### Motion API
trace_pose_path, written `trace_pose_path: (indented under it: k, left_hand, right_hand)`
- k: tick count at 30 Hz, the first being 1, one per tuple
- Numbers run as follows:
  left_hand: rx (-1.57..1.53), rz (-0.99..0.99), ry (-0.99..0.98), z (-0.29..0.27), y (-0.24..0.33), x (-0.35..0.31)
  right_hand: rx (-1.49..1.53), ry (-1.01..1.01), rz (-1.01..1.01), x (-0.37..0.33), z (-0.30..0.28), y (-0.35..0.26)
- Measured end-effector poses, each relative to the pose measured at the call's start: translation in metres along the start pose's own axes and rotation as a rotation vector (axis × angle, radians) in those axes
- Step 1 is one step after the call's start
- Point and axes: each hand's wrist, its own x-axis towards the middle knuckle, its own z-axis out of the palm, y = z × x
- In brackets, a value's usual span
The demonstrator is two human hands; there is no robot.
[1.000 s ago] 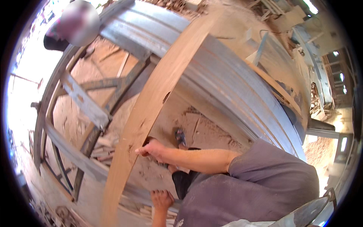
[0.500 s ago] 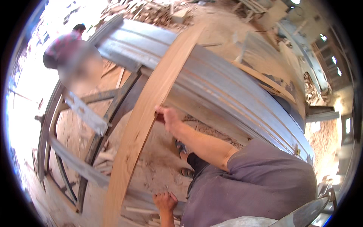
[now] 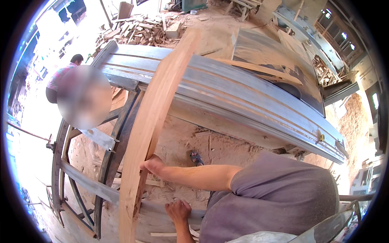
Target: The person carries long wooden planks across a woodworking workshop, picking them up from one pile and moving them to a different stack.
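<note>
A long, pale wooden board [image 3: 152,113] slants across the middle, its far part over a long ribbed metal table [image 3: 231,83]. My right hand [image 3: 152,164] is closed on the board's right edge, thumb on the upper face and the other fingers mostly hidden beneath. Nearer to me, my left hand [image 3: 178,210] is curled over a grey metal bar [image 3: 91,182] that passes under the board. The underside of that grip is out of sight. Dark marks run along the near part of the board.
Left of the board stands an angled metal frame [image 3: 109,162]. Another person [image 3: 60,83] bends over at the far left. Scrap wood [image 3: 142,30] is heaped behind the table, and a curved strip [image 3: 263,71] lies past it. My sandalled foot [image 3: 196,158] is on the dusty floor.
My right hand has come back toward my left hand, still holding the board's edge. My left hand stays on the bar. The whole view has shifted, showing more beyond the table.
</note>
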Motion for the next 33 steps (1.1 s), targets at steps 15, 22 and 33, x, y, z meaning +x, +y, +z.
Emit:
trace_pose_path:
  k: [15,22,33]
  left_hand:
    - [0.011,-0.031,0.074,0.005,0.000,-0.032]
    - [-0.031,-0.030,0.006,-0.005,0.012,-0.051]
    - [0.004,-0.061,-0.007,-0.025,0.088,-0.104]
  right_hand:
    - [0.094,0.489,-0.097,-0.084,0.095,-0.032]
    - [0.075,0.341,-0.186,-0.107,0.083,-0.020]
    - [0.176,0.142,-0.317,-0.199,0.033,-0.008]
